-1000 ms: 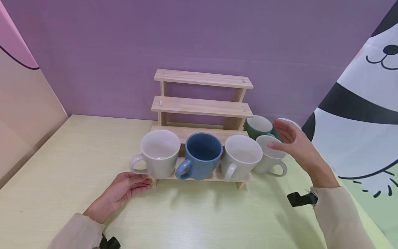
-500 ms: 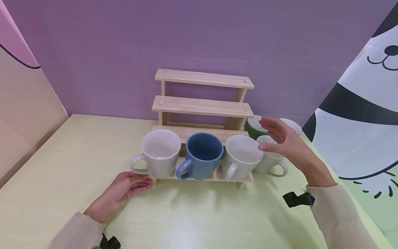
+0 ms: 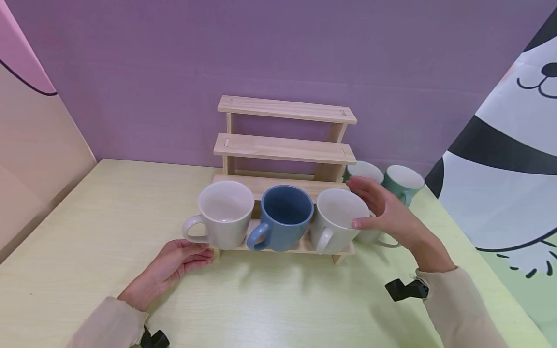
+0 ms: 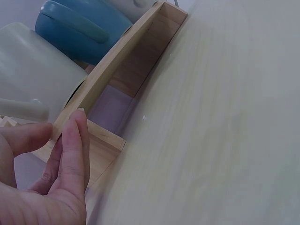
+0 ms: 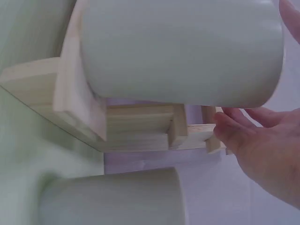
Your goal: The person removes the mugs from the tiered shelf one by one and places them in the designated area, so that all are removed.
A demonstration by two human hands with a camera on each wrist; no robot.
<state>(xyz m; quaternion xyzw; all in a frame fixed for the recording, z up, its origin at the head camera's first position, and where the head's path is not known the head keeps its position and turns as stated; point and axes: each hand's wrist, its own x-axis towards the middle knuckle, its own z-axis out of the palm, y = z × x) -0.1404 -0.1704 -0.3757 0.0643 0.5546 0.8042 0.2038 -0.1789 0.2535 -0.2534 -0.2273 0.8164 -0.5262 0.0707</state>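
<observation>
A tiered wooden display rack (image 3: 285,147) stands on the table. Its lowest step carries three mugs: a white mug (image 3: 226,212) at left, a blue mug (image 3: 280,217) in the middle and another white mug (image 3: 337,217) at right. My left hand (image 3: 174,268) pinches the left end of the lowest step, thumb against fingers, as the left wrist view (image 4: 61,164) shows. At the right white mug, my right hand (image 3: 387,212) has its thumb by the rim and its relaxed fingers behind. In the right wrist view that hand (image 5: 267,140) spans the mug's mouth end.
Right of the rack, a white mug (image 3: 370,237) stands on the table, partly hidden by my right hand. Two green mugs with white insides, a left one (image 3: 365,170) and a right one (image 3: 402,183), are farther back. A purple wall (image 3: 174,72) rises behind the table.
My right hand has moved left and slightly down, from over the mugs on the table to the right white mug on the rack. The left hand keeps its place.
</observation>
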